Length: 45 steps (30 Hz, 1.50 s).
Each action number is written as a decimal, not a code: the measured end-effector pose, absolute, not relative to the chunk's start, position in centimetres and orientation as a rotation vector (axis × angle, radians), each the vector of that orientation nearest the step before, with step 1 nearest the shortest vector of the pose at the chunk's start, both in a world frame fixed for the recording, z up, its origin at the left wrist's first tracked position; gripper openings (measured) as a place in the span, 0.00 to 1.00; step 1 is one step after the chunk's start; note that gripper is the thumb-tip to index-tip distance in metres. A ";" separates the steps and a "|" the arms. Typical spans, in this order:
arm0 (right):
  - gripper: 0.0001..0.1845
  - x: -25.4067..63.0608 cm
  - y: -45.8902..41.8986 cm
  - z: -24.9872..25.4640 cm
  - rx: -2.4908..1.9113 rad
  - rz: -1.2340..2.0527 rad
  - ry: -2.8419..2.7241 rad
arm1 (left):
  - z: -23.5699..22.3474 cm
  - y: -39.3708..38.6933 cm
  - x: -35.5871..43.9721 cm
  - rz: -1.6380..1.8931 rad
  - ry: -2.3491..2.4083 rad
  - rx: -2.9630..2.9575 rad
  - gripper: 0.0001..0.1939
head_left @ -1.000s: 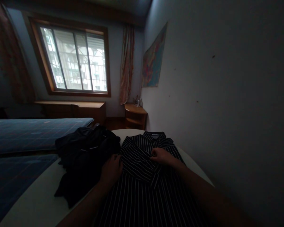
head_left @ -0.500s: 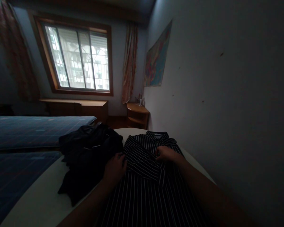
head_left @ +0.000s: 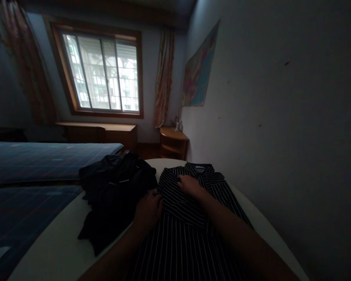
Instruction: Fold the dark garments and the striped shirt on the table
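Note:
A dark shirt with thin white stripes (head_left: 181,230) lies spread on a white table (head_left: 61,249) in front of me, its collar at the far end. My left hand (head_left: 148,210) rests on the shirt's left edge, fingers curled over the fabric. My right hand (head_left: 189,185) lies on the upper chest of the shirt just below the collar, fingers bent onto the cloth. The room is dim, so I cannot see whether either hand pinches the fabric.
A heap of black clothing (head_left: 114,191) lies on the table left of the shirt. A bed with a blue cover (head_left: 38,160) stands to the left. A wall runs close along the right. A window (head_left: 102,78), wooden cabinets and a corner shelf (head_left: 172,142) are at the back.
My right hand has slid left and up along the shirt toward the collar. My left hand has stayed at the shirt's left edge. The view has shifted slightly.

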State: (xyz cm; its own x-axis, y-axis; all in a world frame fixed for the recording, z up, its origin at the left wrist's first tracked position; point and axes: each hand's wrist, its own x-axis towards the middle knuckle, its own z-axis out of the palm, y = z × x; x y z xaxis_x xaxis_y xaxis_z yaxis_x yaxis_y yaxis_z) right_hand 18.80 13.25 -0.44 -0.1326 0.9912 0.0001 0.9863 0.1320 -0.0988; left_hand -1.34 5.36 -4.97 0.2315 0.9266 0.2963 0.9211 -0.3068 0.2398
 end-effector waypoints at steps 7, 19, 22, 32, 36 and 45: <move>0.26 14.7 15.8 -2.6 -1.963 0.231 -2.305 | -4.8 5.3 -1.3 0.701 1.753 2.358 0.17; 0.23 11.8 19.1 -1.3 -2.088 0.355 -2.025 | -4.3 4.6 0.3 0.940 1.530 2.138 0.14; 0.16 12.6 19.8 -1.1 -2.063 0.416 -1.992 | -4.1 4.4 0.7 0.988 1.441 2.052 0.15; 0.15 17.6 20.1 0.5 -1.922 0.667 -1.876 | -3.4 2.8 2.3 1.138 1.109 1.997 0.22; 0.13 19.3 19.8 0.7 -1.823 0.696 -1.838 | -2.7 2.0 3.2 1.115 1.082 2.024 0.20; 0.20 23.8 19.4 1.0 -1.751 0.570 -1.703 | -0.7 1.2 7.9 1.088 1.069 2.020 0.19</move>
